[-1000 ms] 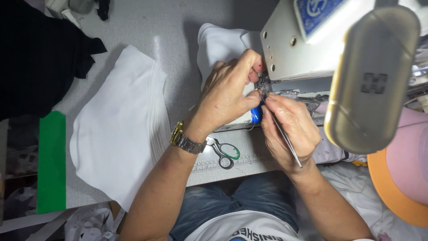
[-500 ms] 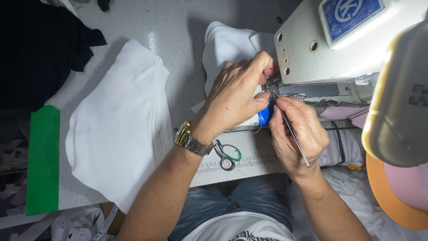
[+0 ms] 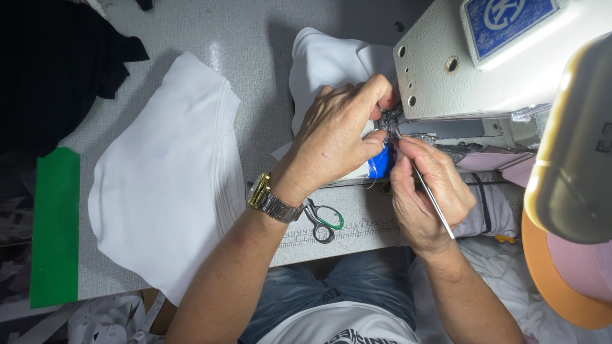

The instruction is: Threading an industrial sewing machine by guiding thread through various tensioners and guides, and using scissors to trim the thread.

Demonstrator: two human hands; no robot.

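My left hand (image 3: 341, 137), with a metal wristwatch, reaches to the needle area (image 3: 387, 121) of a white sewing machine (image 3: 484, 64), its thumb and forefinger pinched together there. My right hand (image 3: 424, 191) holds thin metal tweezers (image 3: 428, 191) with their tip at the same spot. A small blue part (image 3: 380, 164) sits just below the fingers. A white fabric piece (image 3: 325, 64) lies under my left hand by the machine.
A stack of white fabric (image 3: 169, 178) lies on the grey table at left, beside a green strip (image 3: 54, 223) and black cloth (image 3: 51, 64). Small scissors (image 3: 322, 220) rest on the front ledge. A lamp head (image 3: 574, 159) and pink-orange discs (image 3: 567, 280) are at right.
The view has shifted slightly, so the machine looms larger and the lamp sits further right. Both hands remain at the needle area with the tweezers tip still there.
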